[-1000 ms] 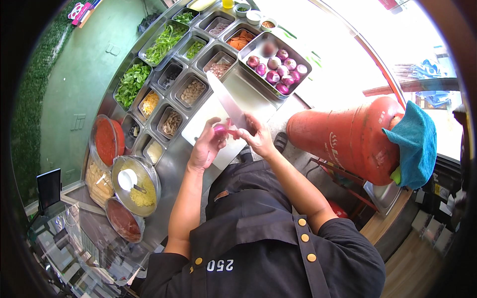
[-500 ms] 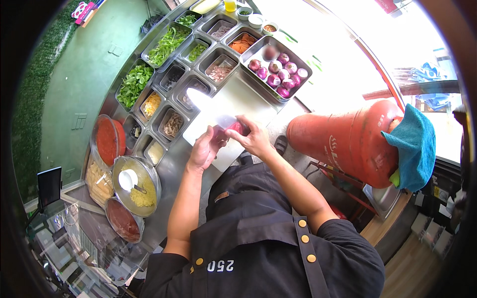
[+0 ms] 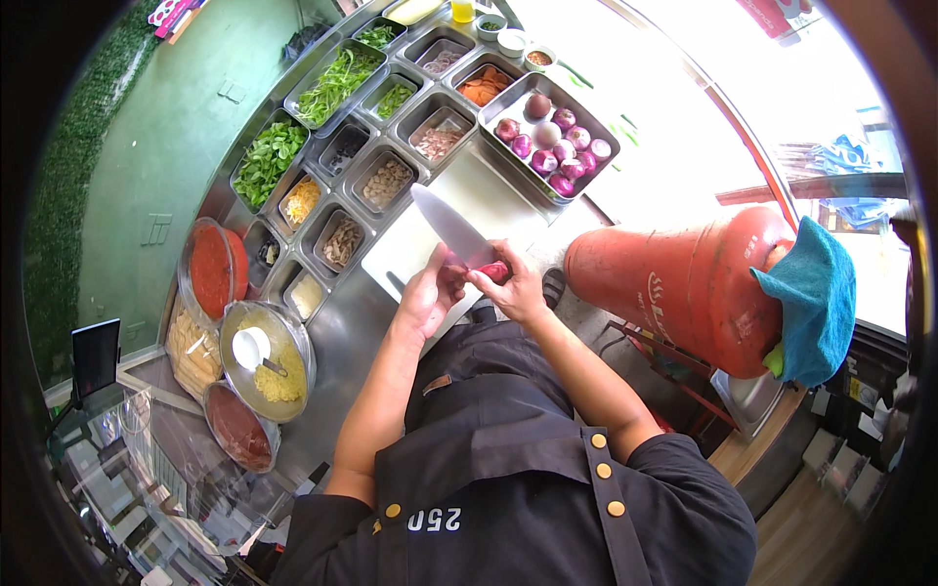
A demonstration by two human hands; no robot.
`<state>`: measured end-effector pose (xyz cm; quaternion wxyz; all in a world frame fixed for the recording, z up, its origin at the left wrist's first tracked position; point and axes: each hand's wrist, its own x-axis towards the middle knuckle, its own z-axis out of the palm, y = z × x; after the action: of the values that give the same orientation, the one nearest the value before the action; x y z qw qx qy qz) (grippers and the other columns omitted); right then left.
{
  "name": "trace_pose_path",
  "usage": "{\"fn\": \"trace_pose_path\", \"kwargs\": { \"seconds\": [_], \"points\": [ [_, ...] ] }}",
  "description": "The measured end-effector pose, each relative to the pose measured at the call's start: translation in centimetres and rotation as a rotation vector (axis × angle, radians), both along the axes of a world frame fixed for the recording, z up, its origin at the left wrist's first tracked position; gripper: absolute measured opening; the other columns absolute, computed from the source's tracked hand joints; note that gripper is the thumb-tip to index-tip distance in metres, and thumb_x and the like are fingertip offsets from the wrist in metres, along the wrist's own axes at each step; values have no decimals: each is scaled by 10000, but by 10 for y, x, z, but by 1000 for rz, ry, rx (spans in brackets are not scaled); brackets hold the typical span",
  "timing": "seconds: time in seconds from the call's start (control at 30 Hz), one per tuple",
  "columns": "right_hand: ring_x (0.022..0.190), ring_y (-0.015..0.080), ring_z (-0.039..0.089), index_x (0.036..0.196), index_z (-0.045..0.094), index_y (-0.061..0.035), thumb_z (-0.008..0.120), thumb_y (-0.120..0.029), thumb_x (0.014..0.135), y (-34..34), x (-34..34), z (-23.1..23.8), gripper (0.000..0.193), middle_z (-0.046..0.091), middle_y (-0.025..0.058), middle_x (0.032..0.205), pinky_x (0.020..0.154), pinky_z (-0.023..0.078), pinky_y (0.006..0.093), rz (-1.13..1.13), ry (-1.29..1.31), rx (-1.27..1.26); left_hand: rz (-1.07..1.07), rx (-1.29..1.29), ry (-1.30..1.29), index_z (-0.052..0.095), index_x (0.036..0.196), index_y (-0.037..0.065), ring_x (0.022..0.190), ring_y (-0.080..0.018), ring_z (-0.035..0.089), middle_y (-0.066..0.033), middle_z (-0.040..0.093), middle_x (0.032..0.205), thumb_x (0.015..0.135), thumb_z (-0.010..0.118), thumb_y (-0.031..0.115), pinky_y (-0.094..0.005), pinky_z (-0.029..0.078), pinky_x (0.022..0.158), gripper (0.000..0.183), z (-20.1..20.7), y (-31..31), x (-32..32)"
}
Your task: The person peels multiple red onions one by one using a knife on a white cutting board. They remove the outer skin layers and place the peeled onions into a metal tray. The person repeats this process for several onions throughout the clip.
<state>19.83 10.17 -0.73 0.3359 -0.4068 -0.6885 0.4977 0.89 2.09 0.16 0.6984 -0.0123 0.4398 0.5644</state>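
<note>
In my right hand (image 3: 516, 290) is a chef's knife (image 3: 451, 223) with a wide blade. Its red handle lies in my closed fingers, and the blade tilts up and left over the white cutting board (image 3: 401, 244). My left hand (image 3: 426, 295) curls round a red onion (image 3: 452, 272), mostly hidden by the fingers. Both hands meet above the board's near edge, with the onion close by the knife's heel; whether they touch I cannot tell. Beyond the board, a metal tray (image 3: 532, 188) holds several red onions (image 3: 564, 149).
Metal pans of toppings line the counter at left, among them a pan of green leaves (image 3: 269, 161). Nearer stand a bowl of red sauce (image 3: 217, 273) and a bowl of yellow crumbs (image 3: 283, 381) with a white cup. A red gas cylinder (image 3: 674, 283) is at right under a teal cloth (image 3: 811, 298).
The knife's blade has turned from glaring to plainly visible and now slants more to the right. Both hands have shifted slightly right, still together round the onion and the knife's handle.
</note>
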Motion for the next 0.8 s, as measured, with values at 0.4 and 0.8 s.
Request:
{"fn": "trace_pose_path", "kwargs": {
  "seconds": [0.4,0.8],
  "points": [
    [865,284,739,1320,740,-64,928,-473,910,15,-12,22,609,743,129,1011,785,586,420,-24,-164,145,-103,7,-14,712,1308,59,786,-152,630,-52,748,1046,1186,570,469,-304,535,751,450,30,6,-5],
    [717,233,739,1228,785,-27,914,-455,942,10,-9,25,530,737,115,840,700,581,395,37,-40,-187,-170,58,175,676,1100,96,610,-65,498,-9,657,873,1169,559,509,-225,417,553,435,33,0,-8]
  ]
}}
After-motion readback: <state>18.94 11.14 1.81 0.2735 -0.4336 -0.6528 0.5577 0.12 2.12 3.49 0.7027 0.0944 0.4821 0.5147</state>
